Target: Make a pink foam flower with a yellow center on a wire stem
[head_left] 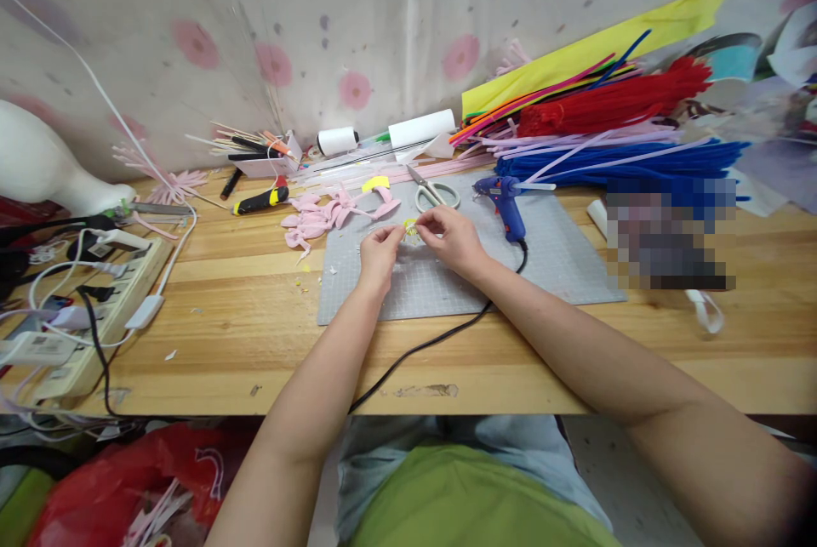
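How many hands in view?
2: left hand and right hand, close together above the grey mat, fingertips pinching a small yellow piece between them. No others show; the pixelated patch at right hides what's there.

Worn at head height — facing forward, down across the table (pixel 242 292).

The person wears a green top (pixel 472 504) and pale blue-grey legwear (pixel 358 458), both forearms (pixel 335 351) bare.
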The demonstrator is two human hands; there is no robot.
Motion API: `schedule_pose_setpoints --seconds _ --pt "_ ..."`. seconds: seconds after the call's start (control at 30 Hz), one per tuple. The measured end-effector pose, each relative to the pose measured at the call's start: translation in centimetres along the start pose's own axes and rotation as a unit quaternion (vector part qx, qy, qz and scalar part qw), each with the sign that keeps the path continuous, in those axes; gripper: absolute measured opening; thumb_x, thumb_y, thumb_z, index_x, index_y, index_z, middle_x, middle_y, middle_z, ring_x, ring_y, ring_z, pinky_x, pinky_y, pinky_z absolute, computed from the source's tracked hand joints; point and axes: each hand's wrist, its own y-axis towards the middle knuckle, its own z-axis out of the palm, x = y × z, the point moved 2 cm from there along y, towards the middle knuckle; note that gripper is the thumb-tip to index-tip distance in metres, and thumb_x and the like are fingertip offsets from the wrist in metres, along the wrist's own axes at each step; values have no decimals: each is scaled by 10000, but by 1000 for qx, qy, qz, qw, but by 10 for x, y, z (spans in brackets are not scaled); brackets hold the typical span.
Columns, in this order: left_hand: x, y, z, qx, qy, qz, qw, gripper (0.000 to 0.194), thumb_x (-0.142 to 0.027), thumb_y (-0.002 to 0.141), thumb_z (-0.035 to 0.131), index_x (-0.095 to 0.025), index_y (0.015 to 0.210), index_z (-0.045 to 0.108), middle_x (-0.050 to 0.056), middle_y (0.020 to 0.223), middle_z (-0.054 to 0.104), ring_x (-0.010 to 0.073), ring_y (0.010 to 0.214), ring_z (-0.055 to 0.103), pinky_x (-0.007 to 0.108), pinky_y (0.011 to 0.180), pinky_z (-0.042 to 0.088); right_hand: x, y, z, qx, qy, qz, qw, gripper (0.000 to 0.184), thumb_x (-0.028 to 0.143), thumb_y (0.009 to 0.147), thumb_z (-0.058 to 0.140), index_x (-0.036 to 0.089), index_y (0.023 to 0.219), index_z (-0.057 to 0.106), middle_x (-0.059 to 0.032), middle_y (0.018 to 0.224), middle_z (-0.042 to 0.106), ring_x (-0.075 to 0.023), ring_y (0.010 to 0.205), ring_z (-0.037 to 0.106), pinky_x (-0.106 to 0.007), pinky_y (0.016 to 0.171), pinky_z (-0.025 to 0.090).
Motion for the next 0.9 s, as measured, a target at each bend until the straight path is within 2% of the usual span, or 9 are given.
schedule_pose_setpoints --seconds 0.43,0.63,0.8,0.9 --pt "-2 -1 0 7 8 -6 1000 113 -263 639 697 -157 630 658 -14 602 577 88 587 481 232 574 346 1 -1 -3 0 7 -2 1000 12 209 770 548 199 764 547 -41 776 596 -156 707 582 -303 661 499" --pt "-2 -1 0 -8 20 -4 1000 139 -287 634 704 -157 628 654 0 610 598 111 630 527 239 593 377 -11 1 -5 -13 91 97 991 251 258 706 624 222 878 444 8 751 581 -147 646 604 -321 636 515" --pt "-3 -2 2 -7 23 3 1000 107 -255 642 706 -157 636 663 7 650 631 111 641 546 242 632 412 -18 6 2 -2 263 189 946 391 345 670 686 240 896 384 35 730 565 -146 628 630 -316 590 545" --pt "-3 -3 2 -9 27 8 1000 89 -236 651 696 -154 632 664 3 640 629 106 631 539 237 624 410 -18 7 8 8 294 216 931 457 346 618 733 234 901 393 45 706 573 -129 605 613 -299 587 538"
